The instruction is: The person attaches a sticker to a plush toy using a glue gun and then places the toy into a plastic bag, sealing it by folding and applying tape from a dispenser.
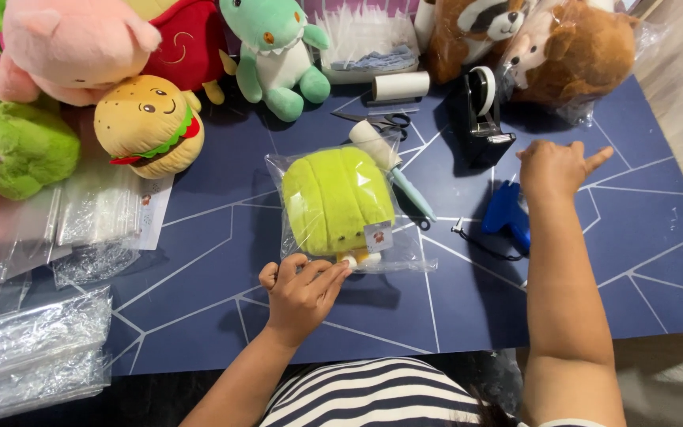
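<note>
A lime-green plush toy [333, 198] lies inside a clear plastic bag [416, 257] in the middle of the dark blue table [199, 261]. My left hand [302, 289] pinches the near edge of that bag, fingers closed on the plastic. My right hand [555, 166] is stretched out to the right, fingers loosely curled and one pointing outward, hovering just right of the black tape dispenser [480, 111] and above a blue tagging gun [511, 213]. It holds nothing.
Plush toys line the back: a pink one [65, 47], a burger [148, 122], a green dinosaur [278, 51], brown ones in a bag [571, 47]. Scissors [385, 120], a lint roller [389, 158] and a paper roll [401, 85] lie behind the bag. Stacks of clear bags [33, 356] sit left.
</note>
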